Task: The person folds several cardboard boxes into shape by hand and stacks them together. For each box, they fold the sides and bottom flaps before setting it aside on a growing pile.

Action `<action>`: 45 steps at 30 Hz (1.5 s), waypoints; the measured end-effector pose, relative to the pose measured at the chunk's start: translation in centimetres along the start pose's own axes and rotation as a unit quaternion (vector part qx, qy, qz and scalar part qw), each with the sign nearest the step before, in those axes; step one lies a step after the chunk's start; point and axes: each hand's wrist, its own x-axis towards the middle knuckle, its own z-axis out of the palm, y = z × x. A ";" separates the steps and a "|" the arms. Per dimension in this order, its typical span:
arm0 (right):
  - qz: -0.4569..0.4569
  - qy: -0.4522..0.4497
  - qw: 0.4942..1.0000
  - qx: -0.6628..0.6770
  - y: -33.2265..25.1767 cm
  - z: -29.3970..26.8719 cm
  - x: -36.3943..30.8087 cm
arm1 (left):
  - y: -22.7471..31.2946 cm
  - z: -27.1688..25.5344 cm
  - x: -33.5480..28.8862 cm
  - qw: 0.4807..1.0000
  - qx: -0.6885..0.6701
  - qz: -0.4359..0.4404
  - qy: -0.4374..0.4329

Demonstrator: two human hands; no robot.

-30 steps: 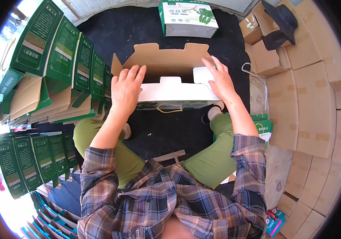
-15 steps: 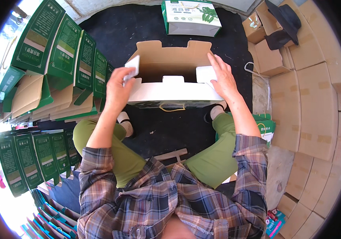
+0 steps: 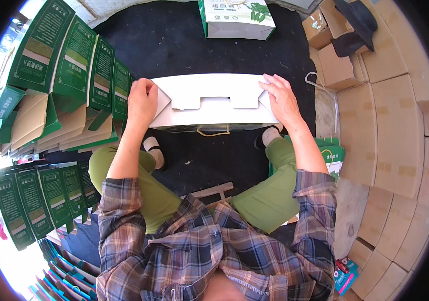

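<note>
Over the black floor sheet (image 3: pixel 194 165) stands the white-topped carton (image 3: pixel 214 118), your left hand (image 3: pixel 143 103) curled at its left end, grip unclear, your right hand (image 3: pixel 281 100) spread at its right. Uneven pressing could crease its tabs (image 3: pixel 244 102).

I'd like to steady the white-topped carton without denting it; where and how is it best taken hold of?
Grip the white-topped carton by its short ends, left hand coming from the left, right hand from the right. It runs longest from side to side, so the ends face the hands. The white flaps folded across the top would probably give under pressure.
</note>
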 end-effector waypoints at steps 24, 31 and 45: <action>0.080 0.031 0.995 -0.055 -1.5 0.6 -0.3 | 3.1 3.0 -1.1 0.978 0.202 0.020 -0.040; 0.491 -0.058 0.763 0.415 3.8 1.6 -3.9 | -5.4 1.6 0.0 0.892 -0.242 -0.370 -0.089; 0.440 0.026 0.700 0.562 4.1 0.3 -4.4 | -3.4 -0.5 -3.1 0.846 -0.361 -0.328 -0.218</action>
